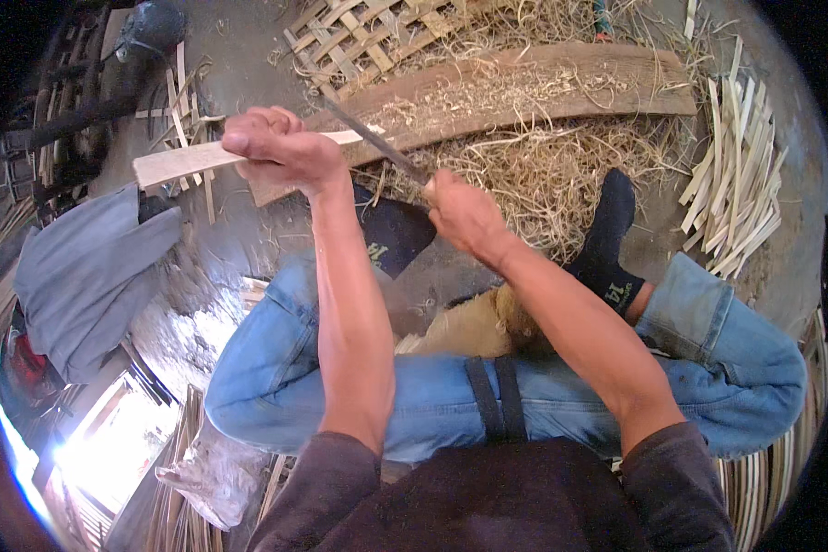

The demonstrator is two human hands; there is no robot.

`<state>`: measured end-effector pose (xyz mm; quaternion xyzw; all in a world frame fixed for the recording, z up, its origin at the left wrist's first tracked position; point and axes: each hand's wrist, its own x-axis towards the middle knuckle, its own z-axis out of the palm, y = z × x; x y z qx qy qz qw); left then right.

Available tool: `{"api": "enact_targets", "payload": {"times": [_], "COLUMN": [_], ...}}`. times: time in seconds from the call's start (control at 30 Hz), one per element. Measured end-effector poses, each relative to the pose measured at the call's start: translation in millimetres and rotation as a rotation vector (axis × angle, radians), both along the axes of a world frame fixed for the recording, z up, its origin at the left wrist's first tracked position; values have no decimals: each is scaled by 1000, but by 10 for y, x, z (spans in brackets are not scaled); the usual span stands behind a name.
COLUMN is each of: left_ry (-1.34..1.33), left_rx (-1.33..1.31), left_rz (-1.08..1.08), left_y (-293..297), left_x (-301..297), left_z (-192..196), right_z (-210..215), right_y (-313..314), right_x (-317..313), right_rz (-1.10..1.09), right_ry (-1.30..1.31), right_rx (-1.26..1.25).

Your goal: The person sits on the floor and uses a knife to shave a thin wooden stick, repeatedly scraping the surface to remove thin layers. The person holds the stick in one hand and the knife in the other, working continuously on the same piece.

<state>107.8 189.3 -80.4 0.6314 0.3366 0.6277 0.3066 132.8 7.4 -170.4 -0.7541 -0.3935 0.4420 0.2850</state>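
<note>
My left hand (285, 155) is closed round a pale, flat wooden strip (182, 166), its broad end sticking out to the left and its thin end to the right. In my right hand (469, 213) is the handle of a knife (382, 145), mostly covered by the fingers. The narrow, dark blade slants up and left across the strip's thin end; whether it touches the strip I cannot tell. Below both hands lies a long wooden plank (607, 81) with curled shavings (534, 179) on it and around it.
Beyond the plank lies a woven lattice (363, 41). Several cut strips (734, 170) are heaped at the right. A grey cloth (97, 276) lies at the left, with a plastic bag (216, 474) nearer. My crossed legs in jeans (580, 391) take up the near side.
</note>
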Motion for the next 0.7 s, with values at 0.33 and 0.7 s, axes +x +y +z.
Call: {"api": "enact_targets", "payload": {"times": [0.33,0.7], "left_ry": [49,25], "left_rx": [27,17], "left_rz": [20,-23], "left_y": [68,124], "left_x": [5,-133], "left_z": [-17,-60], "right_z": [-23,217], "right_y": [12,96], "right_x": [99,-53], "right_rz": [-37,-22], "right_ry": [-38,42], "right_rx": [-81,-144]}}
